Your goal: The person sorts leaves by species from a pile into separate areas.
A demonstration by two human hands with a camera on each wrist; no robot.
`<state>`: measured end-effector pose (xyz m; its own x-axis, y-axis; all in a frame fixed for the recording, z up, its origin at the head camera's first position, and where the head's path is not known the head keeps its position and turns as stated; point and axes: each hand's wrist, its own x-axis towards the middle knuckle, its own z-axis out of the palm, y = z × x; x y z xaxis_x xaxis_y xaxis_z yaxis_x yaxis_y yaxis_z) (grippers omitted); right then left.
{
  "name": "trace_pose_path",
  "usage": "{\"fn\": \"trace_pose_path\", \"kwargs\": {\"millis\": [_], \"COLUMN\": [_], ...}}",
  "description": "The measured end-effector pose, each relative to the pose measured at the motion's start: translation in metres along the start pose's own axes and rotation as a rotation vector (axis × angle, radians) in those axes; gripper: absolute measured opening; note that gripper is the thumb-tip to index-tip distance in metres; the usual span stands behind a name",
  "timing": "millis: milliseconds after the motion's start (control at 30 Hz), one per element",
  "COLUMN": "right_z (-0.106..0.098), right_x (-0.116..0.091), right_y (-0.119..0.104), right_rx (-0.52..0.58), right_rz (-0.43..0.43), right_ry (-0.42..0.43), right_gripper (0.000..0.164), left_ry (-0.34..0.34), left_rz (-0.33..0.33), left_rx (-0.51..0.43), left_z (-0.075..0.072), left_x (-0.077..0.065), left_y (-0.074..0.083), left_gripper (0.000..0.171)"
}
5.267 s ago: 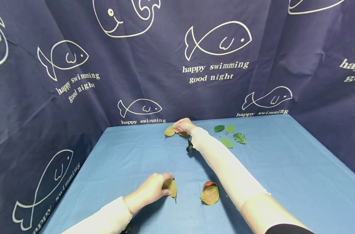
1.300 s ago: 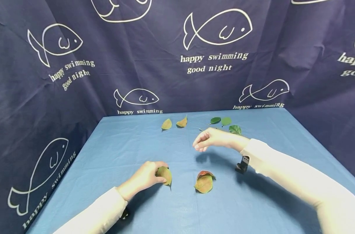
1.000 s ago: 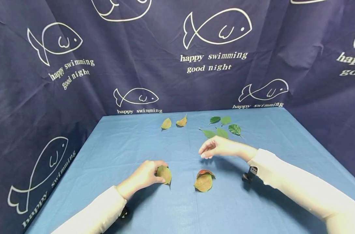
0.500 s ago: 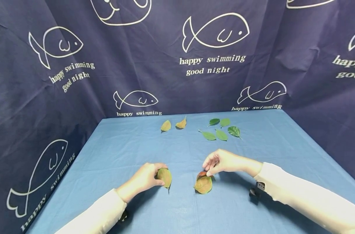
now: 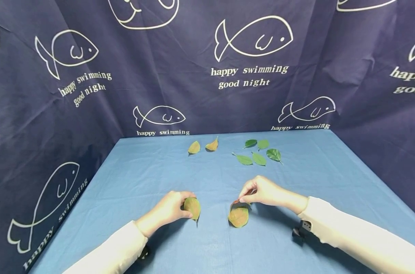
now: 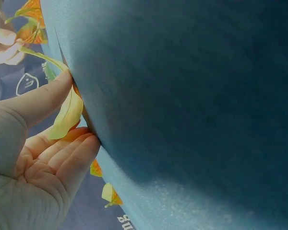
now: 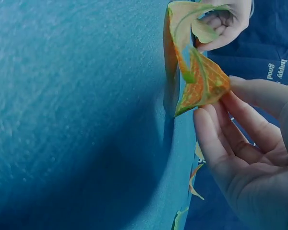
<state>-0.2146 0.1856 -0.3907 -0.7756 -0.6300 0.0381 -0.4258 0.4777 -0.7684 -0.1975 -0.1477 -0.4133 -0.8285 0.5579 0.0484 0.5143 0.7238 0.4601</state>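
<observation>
My left hand point(image 5: 169, 207) rests low over the blue cloth, thumb and fingers around the edges of a yellow-green leaf point(image 5: 192, 208). In the left wrist view that leaf point(image 6: 69, 112) sits between thumb tip and fingers, close to the cloth. To its right, my right hand point(image 5: 267, 194) pinches a curled reddish-orange leaf point(image 7: 206, 84) between thumb and fingertips. A flatter yellow-orange leaf point(image 5: 238, 217) lies just in front of it, the two overlapping in the head view. Part of the reddish leaf is hidden behind the fingers.
Two yellowish leaves, one flat point(image 5: 194, 147) and one curled point(image 5: 212, 145), lie near the table's back edge. Right of them is a group of several green leaves point(image 5: 258, 158). Dark blue fabric point(image 5: 180, 83) printed with fish hangs behind and beside the blue-covered table point(image 5: 142, 171).
My right hand has come back from the far yellowish leaves to the front and now pinches the reddish leaf, which has shifted slightly. My left hand stays at its leaf.
</observation>
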Motion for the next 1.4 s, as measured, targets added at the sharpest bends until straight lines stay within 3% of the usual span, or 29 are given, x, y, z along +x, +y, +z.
{"fn": "trace_pose_path", "kwargs": {"millis": [400,900,1400], "right_z": [-0.008,-0.018,-0.026], "right_x": [0.006,0.030,0.062], "right_y": [0.003,0.007,0.016], "right_rx": [-0.048,0.091,0.253], "right_rz": [0.023,0.097,0.211], "right_ry": [0.115,0.149,0.258], "right_gripper": [0.008,0.016,0.023], "left_ry": [-0.004,-0.025,-0.029], "left_rz": [0.024,0.010,-0.040], "left_rx": [-0.004,0.016,0.037], "left_z": [-0.002,-0.006,-0.003], "left_x": [0.002,0.002,0.001], "left_y": [0.001,0.005,0.011], "left_gripper": [0.054,0.054,0.053]}}
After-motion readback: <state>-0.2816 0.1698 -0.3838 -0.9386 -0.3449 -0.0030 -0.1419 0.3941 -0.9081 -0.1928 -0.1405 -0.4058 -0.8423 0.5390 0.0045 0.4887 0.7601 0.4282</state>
